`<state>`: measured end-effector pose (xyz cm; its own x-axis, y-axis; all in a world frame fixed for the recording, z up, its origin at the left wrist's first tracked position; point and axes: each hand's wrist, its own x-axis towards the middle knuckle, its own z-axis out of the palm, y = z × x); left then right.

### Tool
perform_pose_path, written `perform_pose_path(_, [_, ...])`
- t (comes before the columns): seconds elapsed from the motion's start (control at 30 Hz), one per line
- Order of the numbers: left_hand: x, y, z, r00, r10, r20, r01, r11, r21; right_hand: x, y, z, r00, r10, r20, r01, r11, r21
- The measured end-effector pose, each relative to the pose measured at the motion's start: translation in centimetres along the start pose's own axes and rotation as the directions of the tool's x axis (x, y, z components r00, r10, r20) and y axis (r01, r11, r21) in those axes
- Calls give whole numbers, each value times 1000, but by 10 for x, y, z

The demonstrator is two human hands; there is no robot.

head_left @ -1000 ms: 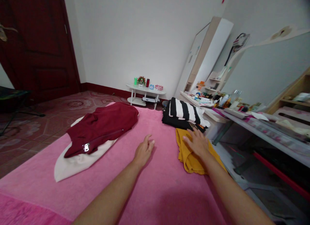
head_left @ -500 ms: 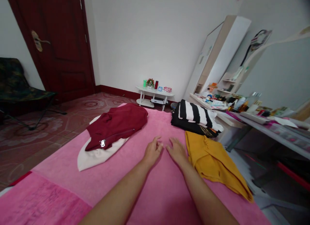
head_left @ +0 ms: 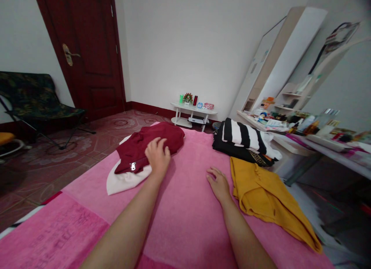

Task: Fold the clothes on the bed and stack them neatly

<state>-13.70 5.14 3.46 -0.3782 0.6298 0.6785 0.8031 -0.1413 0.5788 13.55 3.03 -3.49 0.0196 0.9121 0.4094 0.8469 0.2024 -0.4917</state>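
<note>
While the left hand (head_left: pixel 157 156) settles on a maroon garment (head_left: pixel 150 145) at centre frame, fingers bent over the cloth but not visibly clamped on it, the right hand (head_left: pixel 218 184) lies flat and open on the pink blanket (head_left: pixel 185 215), well apart from the left and just beside a yellow garment (head_left: pixel 261 195). Both bare forearms run up from the bottom edge. The maroon garment lies crumpled on top of a white cloth (head_left: pixel 121 182), a small zip pull showing near its lower left edge; the pair sits left of centre on the bed. The yellow garment sprawls toward the lower right of the frame, its far end trailing to the blanket's edge. Above it, right of centre, a black-and-white striped top (head_left: pixel 242 133) rests on a dark folded pile (head_left: pixel 232 151). Along the right side a cluttered dresser (head_left: pixel 304 131) carries bottles and small items, with a tall mirror (head_left: pixel 278 64) leaning against the wall behind. At upper centre a low white table (head_left: pixel 193 112) holds small ornaments. A dark red door (head_left: pixel 87 52) fills the upper left, and a folding chair (head_left: pixel 34 101) stands at the left edge on the patterned red floor (head_left: pixel 58 153).
</note>
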Motion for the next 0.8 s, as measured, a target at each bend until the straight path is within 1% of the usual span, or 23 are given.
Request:
perform_pose_path(0.03, [10, -12, -8, 994, -59, -95, 65, 996, 64, 0, 0, 1, 1000, 0, -7, 0, 1000, 11])
perform_pose_path(0.1, [23, -36, -19, 958, -169, -232, 206, 967, 147, 0, -1, 1, 1000, 0, -18, 1, 1000, 30])
perform_pose_path(0.17, [30, -57, -25, 906, -305, -293, 365, 914, 178, 0, -1, 1, 1000, 0, -24, 1, 999, 44])
perform_pose_path(0.2, [31, -65, -25, 873, -391, -293, 451, 875, 176, 0, -1, 1, 1000, 1, -25, 1, 999, 49])
perform_pose_path(0.27, [32, -76, -25, 802, -544, -247, 588, 791, 166, 0, -1, 0, 1000, 0, -26, 2, 998, 55])
perform_pose_path(0.3, [33, -79, -24, 777, -590, -220, 625, 762, 167, -1, -1, 0, 1000, 0, -26, 1, 998, 57])
perform_pose_path(0.33, [34, -81, -23, 766, -613, -196, 642, 747, 173, -1, -1, 0, 1000, 2, -24, 0, 998, 59])
perform_pose_path(0.4, [35, -82, -22, 768, -619, -167, 641, 744, 191, -1, -2, 0, 1000, 3, -18, -2, 998, 63])
perform_pose_path(0.5, [36, -82, -21, 773, -615, -155, 634, 744, 213, -1, -2, 0, 1000, 1, -5, -1, 998, 58])
perform_pose_path(0.63, [35, -87, -18, 806, -565, -176, 591, 784, 188, -2, -3, -1, 1000, 2, 16, -2, 999, 47])
perform_pose_path(0.8, [33, -89, -17, 853, -510, -114, 522, 838, 157, -2, -4, -2, 1000, 10, 26, -11, 999, 48])
